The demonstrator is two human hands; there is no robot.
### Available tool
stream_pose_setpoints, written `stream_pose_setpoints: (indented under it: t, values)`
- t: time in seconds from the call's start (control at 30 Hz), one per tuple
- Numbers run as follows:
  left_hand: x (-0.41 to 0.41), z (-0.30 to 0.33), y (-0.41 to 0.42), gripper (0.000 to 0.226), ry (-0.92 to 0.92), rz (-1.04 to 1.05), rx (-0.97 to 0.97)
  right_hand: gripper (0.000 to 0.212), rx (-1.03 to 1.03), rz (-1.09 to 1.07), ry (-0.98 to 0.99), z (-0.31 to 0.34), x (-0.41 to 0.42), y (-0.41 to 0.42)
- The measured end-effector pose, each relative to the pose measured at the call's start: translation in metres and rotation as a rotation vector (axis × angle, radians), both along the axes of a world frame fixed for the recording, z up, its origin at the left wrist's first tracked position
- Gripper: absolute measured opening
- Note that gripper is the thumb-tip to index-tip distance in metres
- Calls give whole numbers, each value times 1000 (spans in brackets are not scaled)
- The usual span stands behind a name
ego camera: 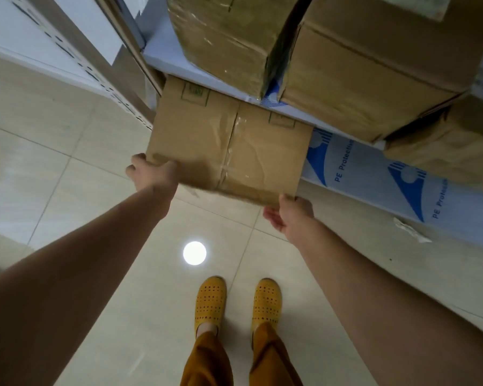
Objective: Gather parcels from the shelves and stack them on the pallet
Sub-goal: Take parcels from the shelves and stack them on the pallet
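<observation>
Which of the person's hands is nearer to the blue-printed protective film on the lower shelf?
Right. The right hand grips the parcel's near right corner, just left of the film. The left hand holds the parcel's left corner, on the far side from it.

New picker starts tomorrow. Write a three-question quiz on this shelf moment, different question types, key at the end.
1. True or false: both hands grip the taped parcel at its near corners.
2. Multiple choice: the parcel sits A) flat on the floor, B) partly out of the lower shelf, C) on a pallet.
3. Fill in: the shelf above holds at least ___ cardboard boxes.

Key: 1 true, left hand, right hand. 2 B. 3 two, left box and right box.
</observation>
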State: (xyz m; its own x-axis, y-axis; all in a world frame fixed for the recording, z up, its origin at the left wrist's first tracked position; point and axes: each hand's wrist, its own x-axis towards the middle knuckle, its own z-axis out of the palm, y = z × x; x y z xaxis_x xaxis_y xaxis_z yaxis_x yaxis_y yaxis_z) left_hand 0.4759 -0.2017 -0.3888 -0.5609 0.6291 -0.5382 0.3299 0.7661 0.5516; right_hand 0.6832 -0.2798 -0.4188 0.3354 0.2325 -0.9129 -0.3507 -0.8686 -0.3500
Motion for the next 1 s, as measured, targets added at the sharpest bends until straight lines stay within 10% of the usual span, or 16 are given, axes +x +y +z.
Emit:
stream_pose_setpoints:
  t: [0.43, 0.67, 1.0]
  values:
    - [-10, -34, -29, 64, -245, -35, -169, 60, -137, 428, 96, -12, 64, -76]
    - [-10, -24, -17, 73, -361, -94, -165, 71, 124, 282, -31, -16, 68, -24]
    - [-38, -28, -50, 81, -284, 19, -244, 104, -119, 389, 127, -3, 61, -57]
